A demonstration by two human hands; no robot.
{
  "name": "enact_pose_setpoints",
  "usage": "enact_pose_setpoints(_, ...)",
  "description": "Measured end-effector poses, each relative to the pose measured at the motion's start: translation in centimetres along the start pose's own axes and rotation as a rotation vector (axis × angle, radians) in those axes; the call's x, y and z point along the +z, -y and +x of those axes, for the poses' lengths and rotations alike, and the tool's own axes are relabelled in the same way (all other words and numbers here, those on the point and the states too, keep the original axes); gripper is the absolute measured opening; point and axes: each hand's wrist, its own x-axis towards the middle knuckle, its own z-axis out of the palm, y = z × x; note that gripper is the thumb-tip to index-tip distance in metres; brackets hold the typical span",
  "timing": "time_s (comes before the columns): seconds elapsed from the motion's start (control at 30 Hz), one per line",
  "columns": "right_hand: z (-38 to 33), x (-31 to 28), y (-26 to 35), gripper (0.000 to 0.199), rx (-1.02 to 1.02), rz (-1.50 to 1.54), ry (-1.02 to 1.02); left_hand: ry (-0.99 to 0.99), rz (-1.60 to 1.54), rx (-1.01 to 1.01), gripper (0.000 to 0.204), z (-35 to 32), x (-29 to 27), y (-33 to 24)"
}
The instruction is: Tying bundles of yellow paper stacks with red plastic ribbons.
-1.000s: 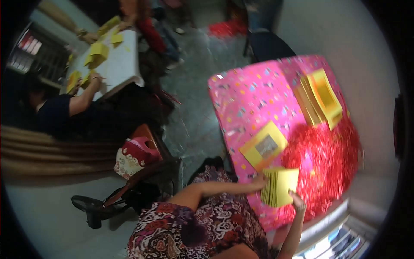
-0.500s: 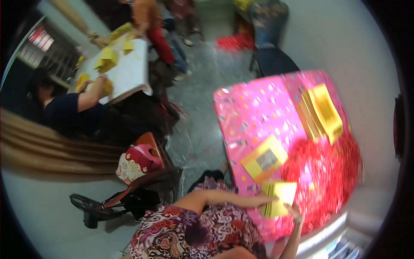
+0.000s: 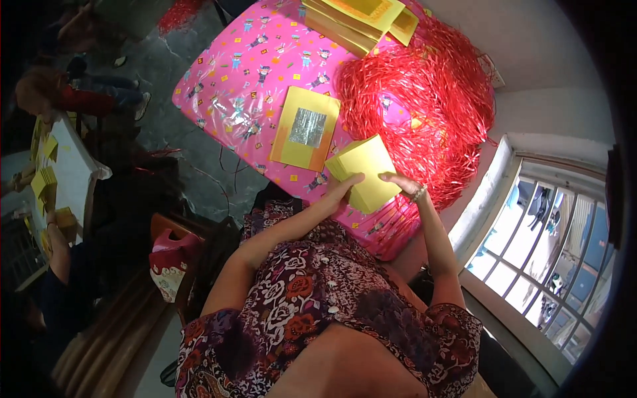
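Both hands hold a thick stack of yellow paper sheets [image 3: 364, 170] above the near edge of a table with a pink patterned cover [image 3: 245, 73]. My left hand [image 3: 340, 192] grips the stack's lower left corner. My right hand [image 3: 405, 186] holds its lower right side, fingers along the edge. Just beyond the stack a single yellow sheet with a silver foil square [image 3: 305, 128] lies flat on the cover. A big heap of red shredded strips [image 3: 424, 93] fills the table's right side.
More stacked yellow sheets [image 3: 361, 16] lie at the table's far end. A barred window [image 3: 551, 225] is at the right. At the left, other people work with yellow sheets at a white table [image 3: 60, 179]. A red bag [image 3: 169, 255] rests on a chair.
The view has swung so the pink table now sits at the top centre. The yellow stack stays in both hands, now held closer to the foil sheet.
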Motion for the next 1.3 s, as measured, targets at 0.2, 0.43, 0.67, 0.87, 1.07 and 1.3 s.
enact_pose_setpoints(0.2, 0.3, 6.2, -0.3, 0.064, -0.132, 0.342, -0.026, -0.075, 0.218, -0.014, 0.069, 0.7, -0.9, -5.5)
enact_pose_setpoints(0.43, 2.1, 6.1, -1.2, 0.054, -0.347, 0.681, 0.008, 0.048, 0.348, -0.185, 0.061, 0.7, 0.5, -8.8)
enact_pose_setpoints(0.67, 2.9, 7.3, -1.5, 0.053, -0.399, 0.784, -0.036, 0.07, 0.251, -0.199, 0.059, -0.9, 1.9, -8.8)
enact_pose_setpoints(0.87, 2.7, 8.1, -0.2, 0.052, -0.294, 0.794, -0.074, 0.109, 0.202, -0.251, 0.056, -1.6, 1.8, -8.9)
enact_pose_setpoints(1.07, 2.4, 6.8, 0.2, 0.057, -0.277, 0.731, -0.031, 0.146, 0.298, -0.214, 0.055, -0.7, 0.2, -8.7)
enact_pose_setpoints(1.3, 3.3, 6.9, -0.2, 0.06, -0.247, 0.82, -0.043, 0.118, 0.239, -0.3, 0.051, -1.1, 1.6, -9.2)
